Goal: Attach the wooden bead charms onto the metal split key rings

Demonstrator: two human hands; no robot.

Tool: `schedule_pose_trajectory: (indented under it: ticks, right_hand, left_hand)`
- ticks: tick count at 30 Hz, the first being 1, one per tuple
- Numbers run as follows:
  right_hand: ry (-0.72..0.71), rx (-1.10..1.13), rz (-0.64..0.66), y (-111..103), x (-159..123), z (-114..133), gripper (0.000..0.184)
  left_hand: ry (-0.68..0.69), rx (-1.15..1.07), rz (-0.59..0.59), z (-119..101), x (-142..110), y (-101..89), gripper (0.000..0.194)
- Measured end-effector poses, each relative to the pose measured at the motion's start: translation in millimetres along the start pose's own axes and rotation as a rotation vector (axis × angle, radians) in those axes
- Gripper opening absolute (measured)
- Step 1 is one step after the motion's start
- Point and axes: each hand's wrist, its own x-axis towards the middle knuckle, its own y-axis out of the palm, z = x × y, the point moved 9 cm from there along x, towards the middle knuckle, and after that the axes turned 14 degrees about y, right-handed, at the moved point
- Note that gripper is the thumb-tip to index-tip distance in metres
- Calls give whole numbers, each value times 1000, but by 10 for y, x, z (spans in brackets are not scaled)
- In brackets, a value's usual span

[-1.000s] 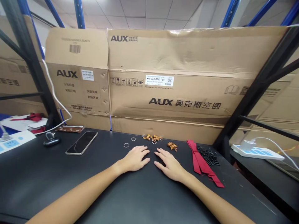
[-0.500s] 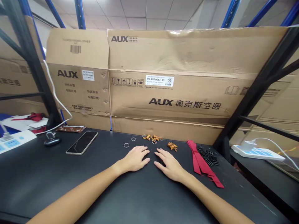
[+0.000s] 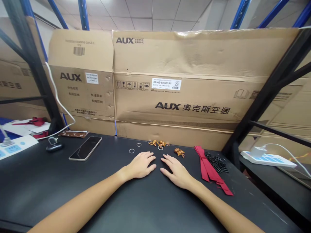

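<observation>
My left hand [image 3: 142, 165] lies flat on the black table [image 3: 145, 204], fingers stretched out and holding nothing. Beside it, palm down, my right hand [image 3: 177, 171] rests with its fingers apart, also bare. Two metal split rings, a nearer ring [image 3: 131, 150] and a farther ring [image 3: 138, 144], lie just beyond the left hand. Past the fingertips is a small group of brown figurines [image 3: 161, 143] with rings among them. A separate cluster of brown carved pieces [image 3: 179, 152] sits close behind the right hand. Red ribbon strips [image 3: 211, 170] lie to its right, next to a pile of black clips or buckles [image 3: 218, 161].
A phone [image 3: 85, 148] and a small black object with a loop [image 3: 54, 146] lie at the left. Cardboard boxes [image 3: 170, 58] form a wall behind the table. Power strips stand at the far left [image 3: 21, 145] and right [image 3: 269, 158], between black metal posts.
</observation>
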Motion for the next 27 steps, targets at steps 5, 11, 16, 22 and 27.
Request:
schedule_pose_trajectory:
  ticks: [5,11,16,22,27]
  right_hand:
    - [-13,-11,-9,9,-11,6,55]
    - [57,-106,-189,-157,83,-196,49]
    - [279,-229,-295,-288,206,-621,59]
    - [282,-145,-208,-176,228,-644,61]
    - [88,-66,-207,-169,120,-294,47]
  left_hand:
    - [-1,0,13,-8,1,2,44]
    - [-280,103,-38,167,-86,-35,56]
    - [-529,112,51,291,-197,33,78]
    - [-363,77,13,199,-112,26,64]
    - [26,-106,-40,-114,5,-53,37]
